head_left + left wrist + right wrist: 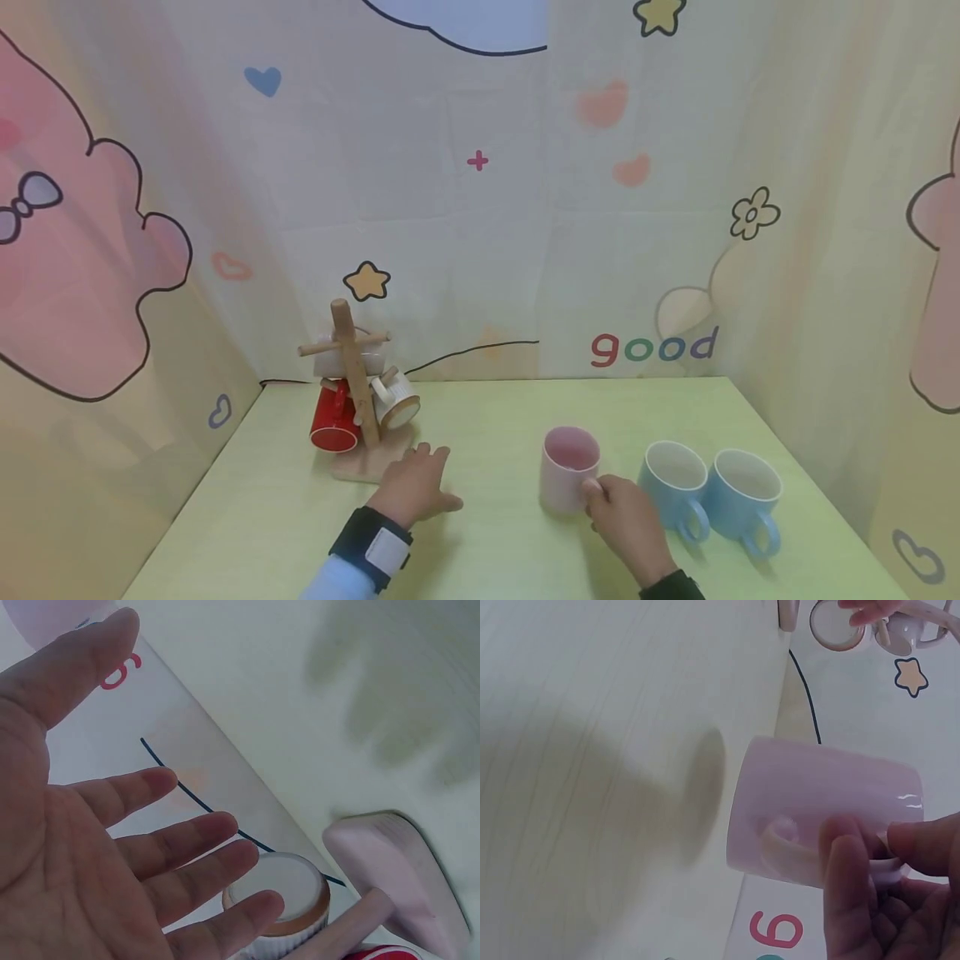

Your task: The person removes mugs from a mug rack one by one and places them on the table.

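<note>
My right hand (626, 521) grips a pink mug (564, 475) by its handle. In the right wrist view the pink mug (817, 802) hangs upright above the table, its shadow apart from its base. With fingers spread and nothing in them, my left hand (416, 487) hovers just in front of a wooden mug tree (352, 375). On the tree hang a red mug (335, 421), a white mug with a brown base (396, 400) and a white mug (327, 362) behind the post. The left wrist view shows the open palm (67, 862) beside the ribbed white mug (277, 889).
Two light blue mugs (675, 483) (742, 500) stand side by side to the right of my right hand, handles toward me. A printed curtain (465, 275) rises behind the pale green table (487, 408) and along both sides.
</note>
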`<state>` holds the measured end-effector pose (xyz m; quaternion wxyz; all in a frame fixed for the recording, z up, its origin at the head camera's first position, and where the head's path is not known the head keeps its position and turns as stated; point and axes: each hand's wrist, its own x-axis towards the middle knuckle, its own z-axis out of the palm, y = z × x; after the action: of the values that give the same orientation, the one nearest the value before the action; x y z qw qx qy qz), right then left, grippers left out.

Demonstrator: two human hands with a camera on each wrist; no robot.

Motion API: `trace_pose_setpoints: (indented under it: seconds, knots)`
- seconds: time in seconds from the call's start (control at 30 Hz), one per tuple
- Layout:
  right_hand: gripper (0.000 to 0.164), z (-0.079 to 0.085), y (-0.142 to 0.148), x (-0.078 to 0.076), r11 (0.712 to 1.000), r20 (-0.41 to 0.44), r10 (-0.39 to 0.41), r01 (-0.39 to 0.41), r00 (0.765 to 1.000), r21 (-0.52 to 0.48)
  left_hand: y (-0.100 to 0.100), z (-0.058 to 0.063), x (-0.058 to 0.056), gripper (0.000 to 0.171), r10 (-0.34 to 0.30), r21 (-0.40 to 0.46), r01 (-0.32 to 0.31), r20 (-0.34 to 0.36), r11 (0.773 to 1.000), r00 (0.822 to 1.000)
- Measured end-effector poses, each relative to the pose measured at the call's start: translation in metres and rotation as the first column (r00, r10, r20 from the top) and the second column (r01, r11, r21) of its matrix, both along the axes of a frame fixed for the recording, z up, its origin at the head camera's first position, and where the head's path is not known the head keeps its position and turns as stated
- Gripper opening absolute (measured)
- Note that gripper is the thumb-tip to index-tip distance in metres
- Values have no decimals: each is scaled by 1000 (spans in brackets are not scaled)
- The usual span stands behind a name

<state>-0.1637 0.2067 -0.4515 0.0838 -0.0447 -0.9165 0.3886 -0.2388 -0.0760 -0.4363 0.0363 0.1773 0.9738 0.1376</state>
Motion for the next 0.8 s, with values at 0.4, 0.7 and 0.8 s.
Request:
trace_pose_setpoints:
  seconds: [0.4, 0.7, 0.8]
  knots:
    - [29, -2, 12, 0, 998, 5, -67, 67, 998, -15, -14, -4, 2, 75, 71, 14, -72, 76, 997, 995]
    - [28, -3, 18, 1, 994, 7, -107, 107, 994, -10, -22, -14, 3, 76, 96, 22, -98, 86, 995, 992]
    - [28, -4, 19, 1, 994, 23, -112, 112, 993, -12, -23, -16, 4, 77, 105, 20, -108, 98, 994, 990]
